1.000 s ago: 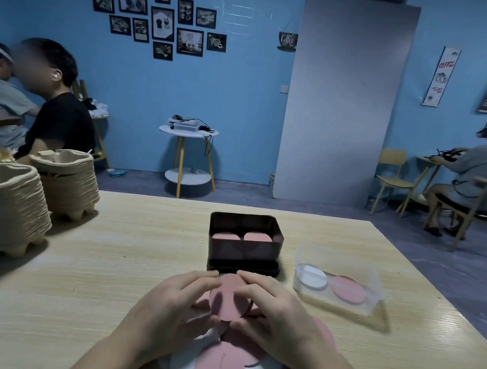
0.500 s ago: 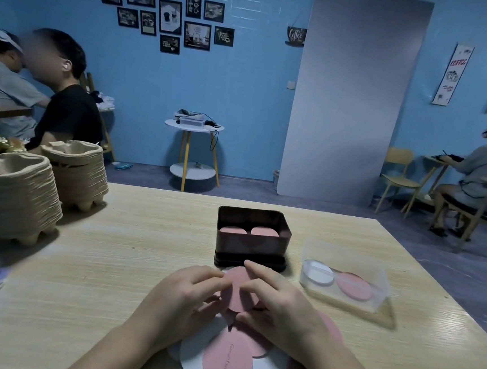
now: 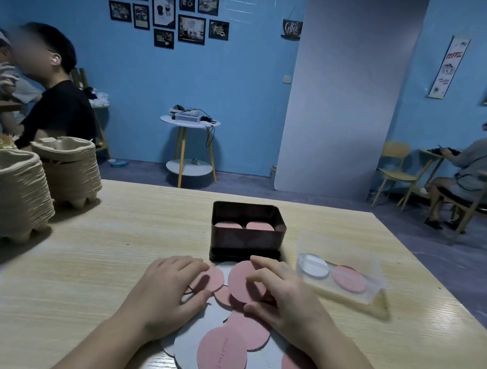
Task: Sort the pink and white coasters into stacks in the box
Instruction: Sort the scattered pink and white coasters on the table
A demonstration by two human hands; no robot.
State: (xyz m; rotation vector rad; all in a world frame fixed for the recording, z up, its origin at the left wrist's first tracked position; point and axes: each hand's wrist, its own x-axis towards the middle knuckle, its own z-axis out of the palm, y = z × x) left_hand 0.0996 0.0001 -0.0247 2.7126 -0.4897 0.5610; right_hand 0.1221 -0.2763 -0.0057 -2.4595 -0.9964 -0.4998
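Coasters, pink and white, round: a loose overlapping pile (image 3: 221, 356) on the wooden table (image 3: 81, 273), lying under and between my wrists and running out of view at the near edge. Top pink coaster (image 3: 243, 278), at the far end of the pile: held by my right hand (image 3: 288, 300), with the fingers curled over its far rim and the thumb against its near rim, so the disc sits pinched between them. Second pink coaster (image 3: 213, 279), just left of the first: my left hand (image 3: 168, 289) lies on its left edge with the fingers bent, and I cannot tell whether they pinch it or only rest on it. Dark box (image 3: 246, 243), open-topped, just beyond my fingertips: two pink stacks (image 3: 228, 225) side by side inside, low between the walls. Clear plastic box (image 3: 345, 249), right of the dark box and near my right hand: one white disc (image 3: 313, 265) and one pink disc (image 3: 349, 279) side by side on its floor. Pulp trays (image 3: 9, 193), two nested stacks, at the table's far left, well apart from both hands.
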